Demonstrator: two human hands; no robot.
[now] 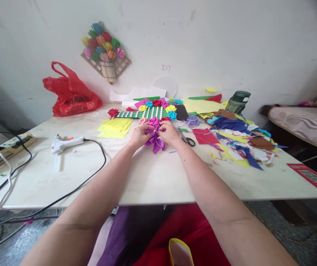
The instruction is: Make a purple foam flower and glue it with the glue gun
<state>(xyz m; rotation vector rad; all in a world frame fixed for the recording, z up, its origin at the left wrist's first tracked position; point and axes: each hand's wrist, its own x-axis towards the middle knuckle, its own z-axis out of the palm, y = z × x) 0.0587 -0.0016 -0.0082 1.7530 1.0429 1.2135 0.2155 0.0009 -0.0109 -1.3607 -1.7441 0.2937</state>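
Between my two hands, above the middle of the table, is a purple paper flower (156, 142) with petals hanging downward. My left hand (142, 135) pinches its left side, and my right hand (170, 134) grips it from the right; fingertips of both hands nearly meet at its top. Just beyond lies a green panel (140, 113) with white strips, edged by paper roses in several colours. A magenta rose (153, 122) on its near edge sits right behind my fingers. Black-handled scissors (188, 141) lie beside my right hand, partly hidden.
A white glue gun (67, 144) lies at left, its black cord crossing the table (92, 192) to a power strip (7, 151). Yellow paper sheets (115, 127) are left of the panel. Paper scraps (235, 127), a green bottle (238, 102) and a red bag (71, 96) stand around.
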